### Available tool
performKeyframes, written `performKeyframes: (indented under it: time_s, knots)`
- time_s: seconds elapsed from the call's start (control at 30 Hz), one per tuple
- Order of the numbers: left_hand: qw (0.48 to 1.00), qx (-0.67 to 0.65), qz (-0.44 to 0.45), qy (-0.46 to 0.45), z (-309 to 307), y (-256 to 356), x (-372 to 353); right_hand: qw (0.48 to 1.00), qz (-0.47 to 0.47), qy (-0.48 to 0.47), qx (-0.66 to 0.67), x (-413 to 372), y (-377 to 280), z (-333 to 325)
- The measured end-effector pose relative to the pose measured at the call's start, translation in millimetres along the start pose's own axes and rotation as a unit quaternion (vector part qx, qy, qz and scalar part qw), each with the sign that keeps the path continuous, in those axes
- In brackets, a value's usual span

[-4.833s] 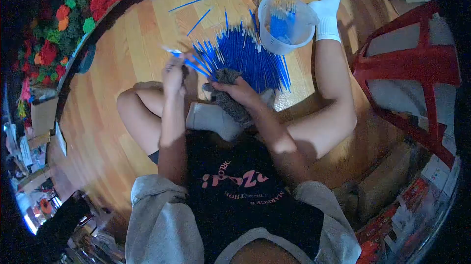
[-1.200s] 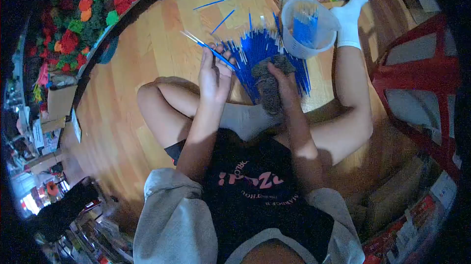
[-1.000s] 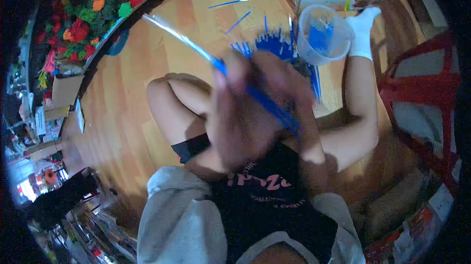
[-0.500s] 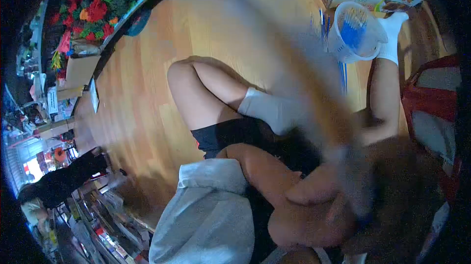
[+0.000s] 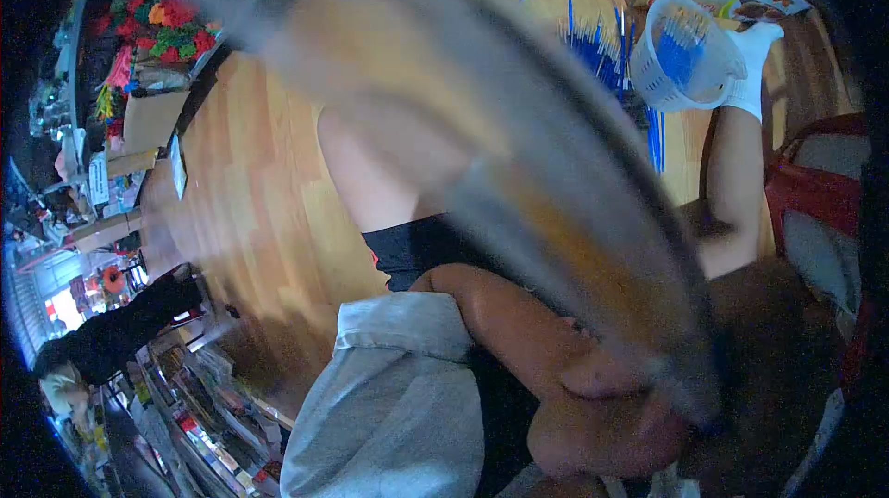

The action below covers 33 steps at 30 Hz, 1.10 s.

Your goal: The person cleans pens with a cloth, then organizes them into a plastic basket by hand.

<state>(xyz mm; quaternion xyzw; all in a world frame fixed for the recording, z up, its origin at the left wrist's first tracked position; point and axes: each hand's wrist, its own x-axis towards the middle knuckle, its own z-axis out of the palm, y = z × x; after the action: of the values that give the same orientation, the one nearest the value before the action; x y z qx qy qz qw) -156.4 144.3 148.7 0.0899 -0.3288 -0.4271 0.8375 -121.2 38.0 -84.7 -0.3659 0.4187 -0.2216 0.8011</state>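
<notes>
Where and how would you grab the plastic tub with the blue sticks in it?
I'd pinch the near wall of the plastic tub at its rim, coming down from the wearer's side. The top is open and the rim looks thin. The socked foot crowds the right, more blue sticks the left. Keep it level; the sticks inside look loose.

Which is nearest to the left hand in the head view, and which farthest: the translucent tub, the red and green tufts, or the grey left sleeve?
1. Grey left sleeve, on the left hand's own arm.
2. Translucent tub, ahead, by the white sock.
3. Red and green tufts, far left.
</notes>
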Motion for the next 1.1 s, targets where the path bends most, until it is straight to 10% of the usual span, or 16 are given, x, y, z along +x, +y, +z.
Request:
performKeyframes:
  time_s: [0.3, 1.1]
  knots:
    - [1.0, 0.007, -0.004, 0.024, -8, 13, 3, 0.994, -0.096, -0.018, -0.041, -19, -12, 10]
    - [0.999, 0.019, -0.01, 0.036, -18, 19, 4, 1.0, -0.003, 0.002, 0.021, -13, -10, 14]
